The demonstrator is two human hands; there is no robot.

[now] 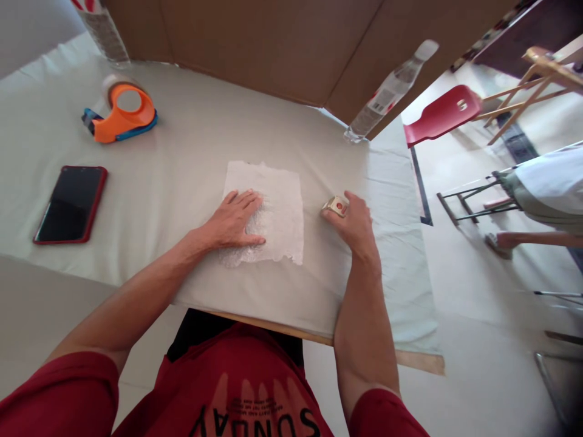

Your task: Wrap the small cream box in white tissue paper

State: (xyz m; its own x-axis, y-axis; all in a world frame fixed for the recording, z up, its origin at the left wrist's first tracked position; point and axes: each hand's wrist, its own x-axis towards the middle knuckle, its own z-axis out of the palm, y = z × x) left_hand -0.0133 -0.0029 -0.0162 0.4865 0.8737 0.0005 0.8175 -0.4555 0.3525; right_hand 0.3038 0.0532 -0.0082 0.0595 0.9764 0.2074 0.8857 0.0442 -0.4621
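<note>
A whitish, translucent sheet with ragged edges, which looks like bubble wrap (282,212), lies flat on the covered table in front of me. My left hand (237,221) rests palm down on its left part, thumb apart from the fingers. To the right of the sheet, my right hand (355,221) is closed around a small beige box (336,206) with a reddish round mark on its top. The box is at the tabletop, and the fingers hide its right side.
An orange and blue tape dispenser (121,115) and a red-cased phone (70,204) lie on the left. A cardboard panel (255,48) stands at the back, with a plastic bottle (389,94) at its right end and a clear container (107,33) at its left. A seated person (551,188) is at right.
</note>
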